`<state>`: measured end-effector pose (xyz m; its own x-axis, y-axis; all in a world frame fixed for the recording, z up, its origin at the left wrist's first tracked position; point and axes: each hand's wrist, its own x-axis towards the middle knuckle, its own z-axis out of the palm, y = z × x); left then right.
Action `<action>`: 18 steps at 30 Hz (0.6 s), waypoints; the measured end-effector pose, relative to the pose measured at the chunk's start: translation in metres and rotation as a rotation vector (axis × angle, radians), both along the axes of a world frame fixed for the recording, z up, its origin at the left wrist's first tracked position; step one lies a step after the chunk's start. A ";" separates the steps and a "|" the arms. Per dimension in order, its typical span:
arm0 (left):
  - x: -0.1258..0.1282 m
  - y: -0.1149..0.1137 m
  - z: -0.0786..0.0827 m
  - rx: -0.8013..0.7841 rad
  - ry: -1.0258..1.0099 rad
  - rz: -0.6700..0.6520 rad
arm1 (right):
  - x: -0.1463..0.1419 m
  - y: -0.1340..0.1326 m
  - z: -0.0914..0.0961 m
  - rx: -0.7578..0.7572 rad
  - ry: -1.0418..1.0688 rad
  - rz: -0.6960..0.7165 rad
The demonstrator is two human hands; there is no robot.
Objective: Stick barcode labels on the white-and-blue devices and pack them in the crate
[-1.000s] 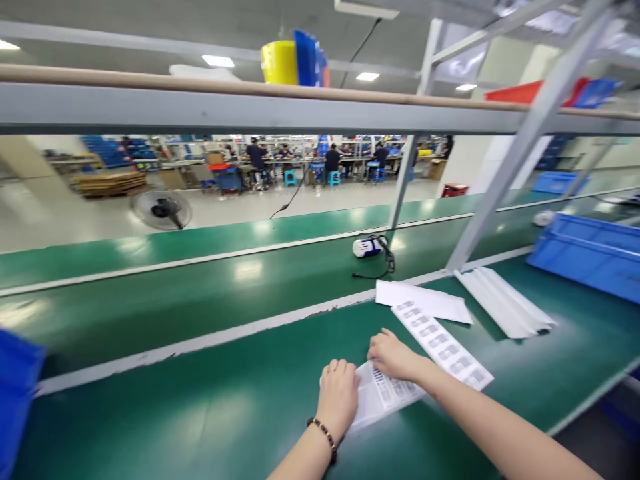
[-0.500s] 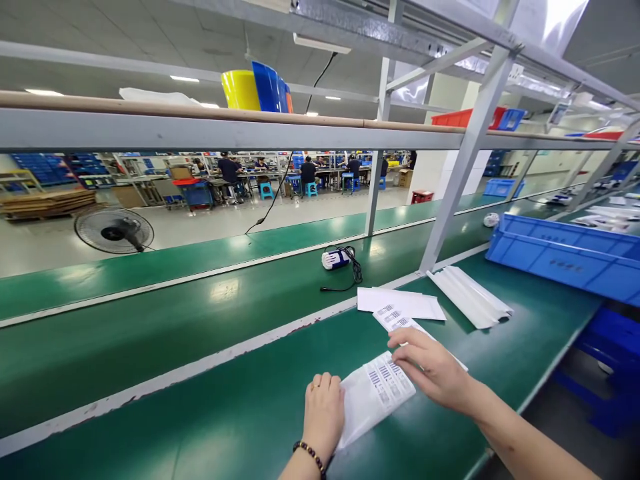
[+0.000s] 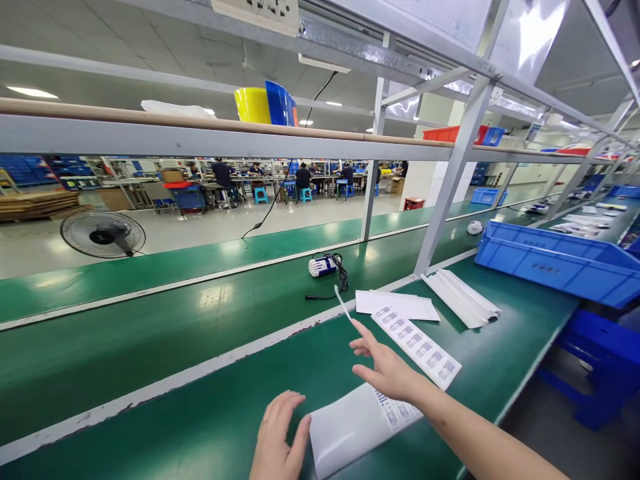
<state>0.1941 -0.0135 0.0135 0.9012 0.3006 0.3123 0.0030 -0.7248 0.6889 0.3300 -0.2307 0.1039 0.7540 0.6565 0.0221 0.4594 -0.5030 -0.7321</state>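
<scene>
White bag between the hands, printed labels on its right end. Left hand spread beside it; right hand has strip at index fingertip (pinched or stuck, can't tell). Looks part-done: label sheet beyond right hand holds more.

A factory workshop — long green workbench; metal shelf frame overhead; blue plastic crate; people seated along benches across the floor.
</scene>
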 end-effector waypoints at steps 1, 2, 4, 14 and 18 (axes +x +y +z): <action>-0.004 0.008 -0.002 -0.075 0.039 0.044 | 0.001 0.008 -0.002 -0.004 0.012 0.020; -0.008 0.014 -0.005 -0.155 0.085 0.087 | 0.002 0.016 -0.004 -0.008 0.018 0.040; -0.013 0.021 -0.011 -0.312 0.164 0.139 | 0.004 0.031 -0.010 -0.020 0.017 0.080; -0.025 0.004 -0.024 0.006 0.191 0.117 | 0.065 0.133 -0.035 -0.100 -0.151 0.096; -0.024 0.003 -0.040 0.053 0.175 0.128 | 0.131 0.174 -0.023 -0.097 -0.276 -0.136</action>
